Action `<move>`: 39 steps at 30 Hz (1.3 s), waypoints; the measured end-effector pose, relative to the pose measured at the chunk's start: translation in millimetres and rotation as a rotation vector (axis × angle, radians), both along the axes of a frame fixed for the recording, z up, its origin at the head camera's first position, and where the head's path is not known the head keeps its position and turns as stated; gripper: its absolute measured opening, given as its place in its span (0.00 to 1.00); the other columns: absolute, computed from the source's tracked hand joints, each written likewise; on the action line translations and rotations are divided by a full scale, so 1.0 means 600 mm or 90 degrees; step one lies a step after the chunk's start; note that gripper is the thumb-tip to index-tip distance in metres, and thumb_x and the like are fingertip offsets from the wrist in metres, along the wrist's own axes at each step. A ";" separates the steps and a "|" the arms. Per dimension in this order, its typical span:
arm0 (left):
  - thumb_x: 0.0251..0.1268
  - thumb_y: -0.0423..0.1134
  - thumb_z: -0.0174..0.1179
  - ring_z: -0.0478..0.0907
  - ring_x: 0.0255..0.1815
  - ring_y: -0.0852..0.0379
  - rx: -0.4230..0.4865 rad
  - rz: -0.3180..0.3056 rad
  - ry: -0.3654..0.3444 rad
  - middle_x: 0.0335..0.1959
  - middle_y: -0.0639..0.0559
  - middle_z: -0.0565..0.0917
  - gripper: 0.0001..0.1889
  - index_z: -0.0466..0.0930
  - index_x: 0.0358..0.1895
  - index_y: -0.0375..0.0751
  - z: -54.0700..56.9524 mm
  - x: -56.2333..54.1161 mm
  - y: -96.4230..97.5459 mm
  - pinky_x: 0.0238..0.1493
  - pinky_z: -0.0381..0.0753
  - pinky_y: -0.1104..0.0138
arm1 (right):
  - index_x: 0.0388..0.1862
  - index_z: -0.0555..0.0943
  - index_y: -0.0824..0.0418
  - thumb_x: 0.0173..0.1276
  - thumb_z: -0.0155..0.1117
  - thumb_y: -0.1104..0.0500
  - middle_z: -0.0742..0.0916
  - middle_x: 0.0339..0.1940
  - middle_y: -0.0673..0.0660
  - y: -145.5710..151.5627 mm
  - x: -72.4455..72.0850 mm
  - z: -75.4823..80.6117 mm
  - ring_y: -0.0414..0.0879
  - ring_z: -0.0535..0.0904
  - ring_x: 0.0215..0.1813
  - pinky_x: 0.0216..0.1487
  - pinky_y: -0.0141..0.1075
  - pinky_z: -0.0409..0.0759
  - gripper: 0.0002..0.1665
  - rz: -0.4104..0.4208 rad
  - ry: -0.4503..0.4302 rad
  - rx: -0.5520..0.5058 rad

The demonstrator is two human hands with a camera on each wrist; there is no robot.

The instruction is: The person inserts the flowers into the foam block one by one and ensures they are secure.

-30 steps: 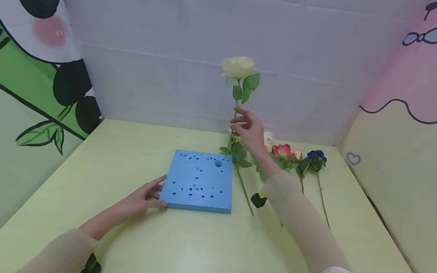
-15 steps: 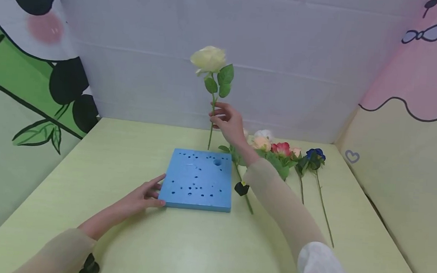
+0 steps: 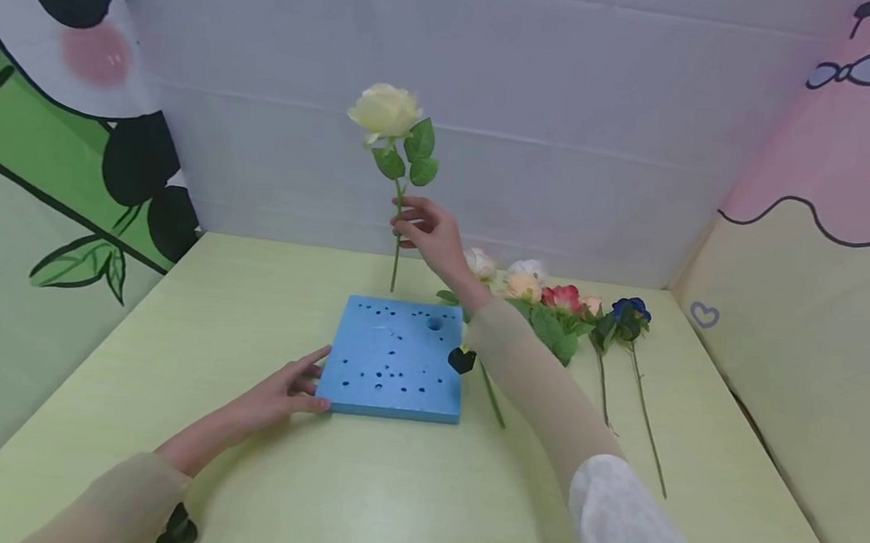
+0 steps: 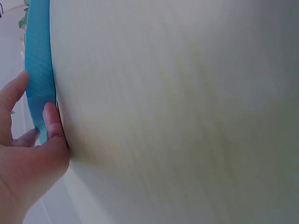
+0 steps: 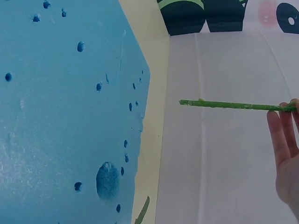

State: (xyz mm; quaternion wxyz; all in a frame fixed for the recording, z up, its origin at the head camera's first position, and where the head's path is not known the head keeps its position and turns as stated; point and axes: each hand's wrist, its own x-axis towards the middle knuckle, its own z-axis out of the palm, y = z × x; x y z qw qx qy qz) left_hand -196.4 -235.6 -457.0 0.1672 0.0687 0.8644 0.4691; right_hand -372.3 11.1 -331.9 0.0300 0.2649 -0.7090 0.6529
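Observation:
A blue foam block with several small holes and one larger round hole lies flat on the table. My left hand grips its near left corner, thumb at the front face and fingers along the left side. In the left wrist view those fingers bear against the block's edge. My right hand pinches the stem of a cream-white rose between thumb and fingertips, holding it upright behind the block. The cut end of the green stem points down, apart from the block, in the right wrist view.
Right of the block lie several more flowers: a white one, a peach one, a red one and a blue rose. The right forearm partly covers them. A pale cloth wall stands behind the table.
My right hand has carried the white rose leftward from above the other flowers to behind the block. The left hand and the block have stayed in place.

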 end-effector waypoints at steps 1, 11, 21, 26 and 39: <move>0.63 0.50 0.67 0.70 0.62 0.45 0.000 0.001 0.000 0.68 0.38 0.67 0.48 0.45 0.81 0.51 0.000 0.000 0.000 0.58 0.74 0.56 | 0.61 0.77 0.67 0.70 0.60 0.68 0.86 0.49 0.68 -0.001 0.002 0.005 0.60 0.86 0.47 0.46 0.46 0.86 0.21 0.005 0.000 0.004; 0.63 0.50 0.67 0.70 0.62 0.46 0.004 -0.001 -0.003 0.68 0.38 0.66 0.48 0.46 0.81 0.51 0.000 -0.001 -0.002 0.60 0.72 0.55 | 0.59 0.77 0.70 0.71 0.59 0.68 0.84 0.49 0.72 -0.023 -0.010 0.004 0.68 0.83 0.51 0.50 0.56 0.82 0.18 0.033 0.001 0.010; 0.63 0.48 0.67 0.70 0.61 0.45 0.008 -0.006 0.005 0.67 0.38 0.67 0.48 0.45 0.81 0.49 0.002 0.000 0.001 0.60 0.72 0.56 | 0.58 0.77 0.70 0.72 0.58 0.69 0.86 0.47 0.70 -0.045 -0.004 -0.017 0.67 0.84 0.51 0.46 0.51 0.85 0.17 0.023 0.002 0.036; 0.64 0.47 0.67 0.70 0.61 0.45 0.019 -0.013 0.009 0.67 0.36 0.67 0.48 0.45 0.81 0.47 0.006 0.001 0.003 0.61 0.72 0.54 | 0.57 0.77 0.71 0.72 0.57 0.69 0.85 0.49 0.72 -0.047 0.003 -0.023 0.69 0.83 0.51 0.48 0.55 0.84 0.16 0.039 -0.002 0.028; 0.64 0.47 0.66 0.70 0.61 0.45 0.023 -0.011 0.003 0.68 0.36 0.66 0.49 0.44 0.81 0.47 0.007 0.003 0.004 0.59 0.73 0.55 | 0.58 0.78 0.65 0.73 0.58 0.66 0.86 0.48 0.69 -0.059 -0.016 -0.068 0.62 0.85 0.49 0.46 0.51 0.85 0.16 0.041 0.003 0.030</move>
